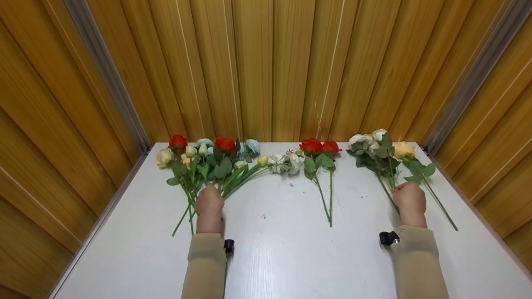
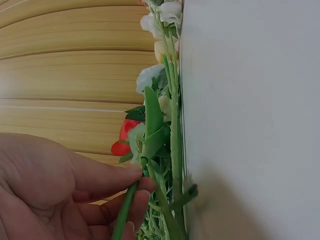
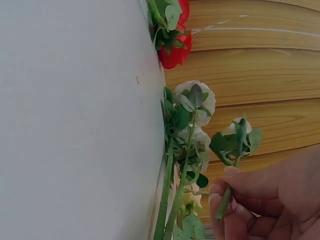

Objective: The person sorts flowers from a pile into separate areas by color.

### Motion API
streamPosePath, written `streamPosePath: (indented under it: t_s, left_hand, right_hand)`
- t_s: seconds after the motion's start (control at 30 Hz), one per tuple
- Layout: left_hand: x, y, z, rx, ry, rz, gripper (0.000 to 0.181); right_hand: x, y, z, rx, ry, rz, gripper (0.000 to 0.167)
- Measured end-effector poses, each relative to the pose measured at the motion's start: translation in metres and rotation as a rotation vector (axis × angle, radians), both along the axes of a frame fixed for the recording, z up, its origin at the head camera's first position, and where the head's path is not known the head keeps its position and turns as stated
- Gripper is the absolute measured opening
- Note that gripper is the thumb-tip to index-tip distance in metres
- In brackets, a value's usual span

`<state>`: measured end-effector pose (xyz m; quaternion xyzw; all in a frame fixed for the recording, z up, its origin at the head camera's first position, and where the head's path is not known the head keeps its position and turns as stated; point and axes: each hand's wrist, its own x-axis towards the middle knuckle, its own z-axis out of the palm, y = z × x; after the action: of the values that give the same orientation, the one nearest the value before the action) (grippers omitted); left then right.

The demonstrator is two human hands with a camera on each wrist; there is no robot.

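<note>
My left hand (image 1: 209, 203) is over the left cluster of artificial flowers, and its thumb and fingers pinch the green stem of a tulip (image 2: 154, 115) with a broad smooth leaf. Its bloom is hard to make out among the others. Around it lie red roses (image 1: 225, 145), pale blue flowers (image 1: 252, 146) and a yellow tulip bud (image 1: 262, 160). On the right, my right hand (image 1: 409, 201) pinches the stem of a white rose (image 3: 235, 131), raised beside the other white flowers (image 3: 196, 102). A peach rose (image 1: 404, 150) lies just right of that group.
Two red roses (image 1: 311, 145) lie at the middle back, stems toward me. White blossoms (image 1: 286, 164) sit left of them. Wood-patterned panels (image 1: 272, 70) close off the back and sides of the white table (image 1: 282, 257). Each wrist carries a small black camera (image 1: 389, 238).
</note>
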<state>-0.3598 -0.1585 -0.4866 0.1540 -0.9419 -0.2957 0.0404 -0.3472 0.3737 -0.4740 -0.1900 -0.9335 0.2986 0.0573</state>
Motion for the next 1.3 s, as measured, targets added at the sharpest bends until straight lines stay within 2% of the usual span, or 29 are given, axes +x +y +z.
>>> streamPosePath:
  t_s: [0.13,0.3,0.37,0.47,0.6,0.7,0.77,0.93,1.07,1.17,1.3]
  left_hand:
    - [0.000,-0.004,-0.002,-0.005,0.011,0.007,0.020]
    - [-0.001,-0.006,-0.008,-0.026,0.084,-0.009,0.016]
    - [-0.001,-0.007,-0.011,-0.034,0.079,-0.023,0.015]
    - [-0.001,-0.009,-0.015,-0.029,0.017,-0.041,0.016]
    - [0.000,-0.011,-0.015,-0.018,-0.037,-0.038,0.014]
    - [0.000,-0.012,-0.013,-0.004,-0.037,-0.020,0.014]
    - [0.000,-0.012,-0.009,0.029,-0.052,-0.001,0.016]
    - [-0.003,-0.014,-0.001,0.162,-0.089,0.011,0.028]
    - [-0.005,-0.015,0.002,0.377,-0.082,-0.025,0.026]
    - [-0.005,-0.014,0.001,0.546,-0.079,-0.023,0.031]
    - [-0.005,-0.013,0.000,0.676,-0.065,-0.002,0.035]
  right_hand:
    - [0.001,0.004,-0.007,0.018,-0.015,0.020,0.028]
    - [0.001,0.006,-0.011,0.018,-0.068,0.027,0.030]
    - [0.001,0.006,-0.011,0.007,-0.090,0.024,0.029]
    - [0.001,0.005,-0.011,0.004,-0.094,0.018,0.030]
    - [0.000,0.005,-0.010,0.019,-0.023,-0.016,0.032]
    - [0.001,0.007,-0.011,0.028,0.026,-0.048,0.030]
    - [0.001,0.009,-0.013,0.035,0.025,-0.061,0.030]
    - [0.001,0.014,-0.016,0.045,-0.030,-0.069,0.025]
    - [0.000,0.015,-0.016,0.044,-0.058,-0.069,0.021]
    - [0.001,0.013,-0.015,0.051,-0.056,-0.062,0.023]
    - [0.001,0.009,-0.012,0.057,-0.054,-0.046,0.029]
